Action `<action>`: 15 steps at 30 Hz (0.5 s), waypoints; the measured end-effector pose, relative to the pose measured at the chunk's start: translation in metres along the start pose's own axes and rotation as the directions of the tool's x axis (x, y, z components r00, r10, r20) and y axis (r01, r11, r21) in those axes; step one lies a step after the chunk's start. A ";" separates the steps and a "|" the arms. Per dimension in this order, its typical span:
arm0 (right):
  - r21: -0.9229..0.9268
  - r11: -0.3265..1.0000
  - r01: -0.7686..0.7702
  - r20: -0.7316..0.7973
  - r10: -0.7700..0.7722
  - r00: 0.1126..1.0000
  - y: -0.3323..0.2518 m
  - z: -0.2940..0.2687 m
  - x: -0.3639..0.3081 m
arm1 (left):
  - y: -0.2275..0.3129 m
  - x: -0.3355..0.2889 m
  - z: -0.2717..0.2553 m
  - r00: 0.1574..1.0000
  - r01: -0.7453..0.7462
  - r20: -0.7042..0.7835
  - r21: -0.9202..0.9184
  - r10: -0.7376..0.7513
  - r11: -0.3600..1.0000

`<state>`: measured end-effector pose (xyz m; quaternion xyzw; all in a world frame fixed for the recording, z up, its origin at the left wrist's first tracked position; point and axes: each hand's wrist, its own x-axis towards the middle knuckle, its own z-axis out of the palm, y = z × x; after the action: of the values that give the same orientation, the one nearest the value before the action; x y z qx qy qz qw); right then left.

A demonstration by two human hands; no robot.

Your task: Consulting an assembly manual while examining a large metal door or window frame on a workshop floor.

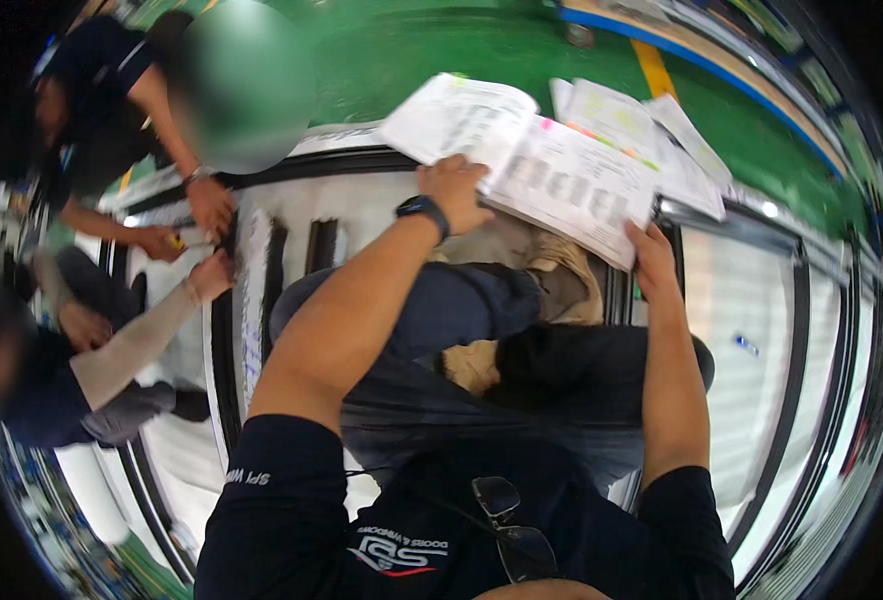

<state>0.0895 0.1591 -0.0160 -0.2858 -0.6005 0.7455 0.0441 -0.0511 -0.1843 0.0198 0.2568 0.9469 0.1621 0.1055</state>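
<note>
An open booklet [577,180] of printed pages with charts and coloured marks lies tilted in front of my crossed legs. My left hand [452,195], with a dark watch on its wrist, is at the booklet's lower edge by the fold, fingers over the page and thumb below. At the lower right corner my right hand [654,262] grips the booklet, with the thumb on the page and the other fingers mostly hidden behind. Loose printed sheets [687,165] stick out behind its right side, near neither hand.
Two people work at the left, their hands [210,215] close together over a dark frame bar [224,340]. White panels [732,300] in dark frames surround me. Beyond is a green floor [362,60] and a blue-edged bench [702,50]. A small blue item [747,345] lies on the right panel.
</note>
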 end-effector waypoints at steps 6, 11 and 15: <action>-0.055 0.998 -0.026 -0.034 0.024 0.999 -0.002 -0.003 0.004 | 0.011 0.000 0.003 0.997 -0.003 0.079 0.117 -0.006 0.993; -0.066 0.998 -0.013 -0.036 0.011 0.999 -0.016 -0.021 -0.007 | 0.042 0.013 0.013 0.982 -0.186 0.032 0.281 0.185 0.942; -0.056 0.998 0.007 -0.002 -0.008 1.000 0.004 -0.028 0.014 | 0.049 0.019 0.010 0.983 -0.139 0.156 0.294 0.096 0.946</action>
<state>0.0924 0.1880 -0.0284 -0.2855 -0.6221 0.7280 0.0396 -0.0425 -0.1323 0.0258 0.3367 0.9338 0.0021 0.1210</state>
